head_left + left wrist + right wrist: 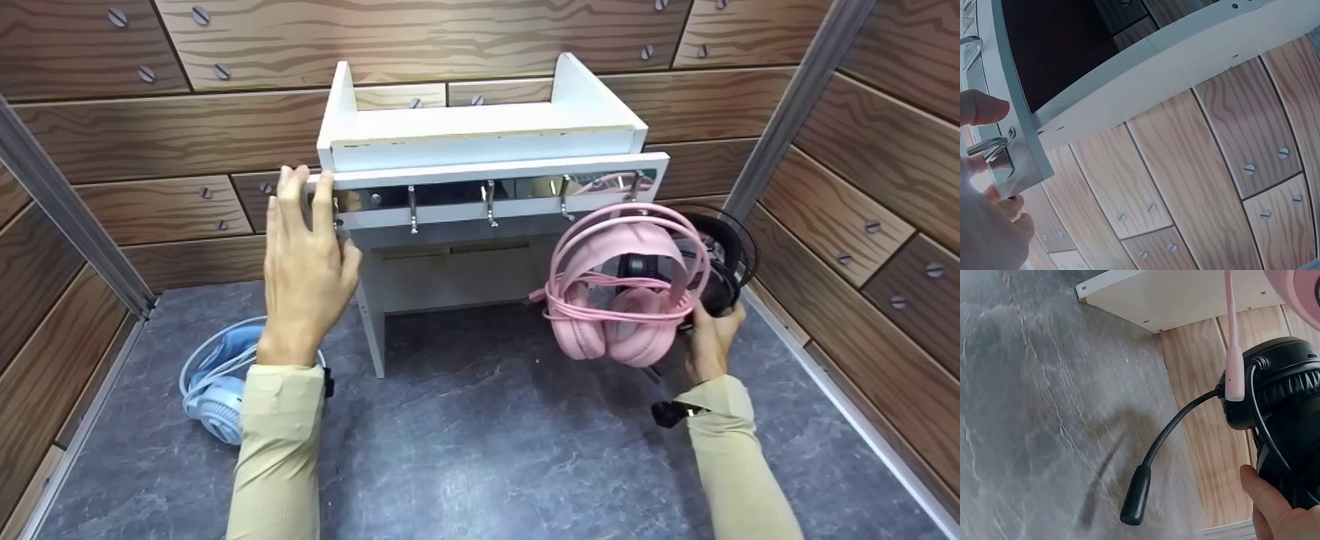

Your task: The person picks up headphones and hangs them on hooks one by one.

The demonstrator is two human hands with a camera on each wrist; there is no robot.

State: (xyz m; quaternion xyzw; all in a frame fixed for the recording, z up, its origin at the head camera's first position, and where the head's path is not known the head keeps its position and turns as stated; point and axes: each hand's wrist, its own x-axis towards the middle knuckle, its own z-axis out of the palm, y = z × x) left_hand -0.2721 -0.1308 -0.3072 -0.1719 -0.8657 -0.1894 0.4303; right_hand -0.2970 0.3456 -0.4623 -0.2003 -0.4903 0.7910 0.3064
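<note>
The left hand (304, 266) rests with its fingers mostly straight against the left end of the hook board (450, 215), beside the outermost hook there; how firmly it presses cannot be told. The right hand (712, 341) grips the black headphones (720, 291) by an ear cup, raised above the counter (465, 465), their microphone (1137, 495) sticking out.

Just in front of the black headphones, the pink headphones (637, 244), with a cable wound around them, are at the board's right end, below the last of its row of hooks (490, 202). They look hung there, though the contact between headband and hook is unclear. The board runs along the front of a white shelf (600, 105) standing on the counter.

Further out to the left, the blue headphones (223, 409) lie on the counter, partly behind the left forearm.

The work seems only partway along: the pink pair appears to be up, the black pair is in hand with no hook visibly holding it, and the blue pair is off the board.
</note>
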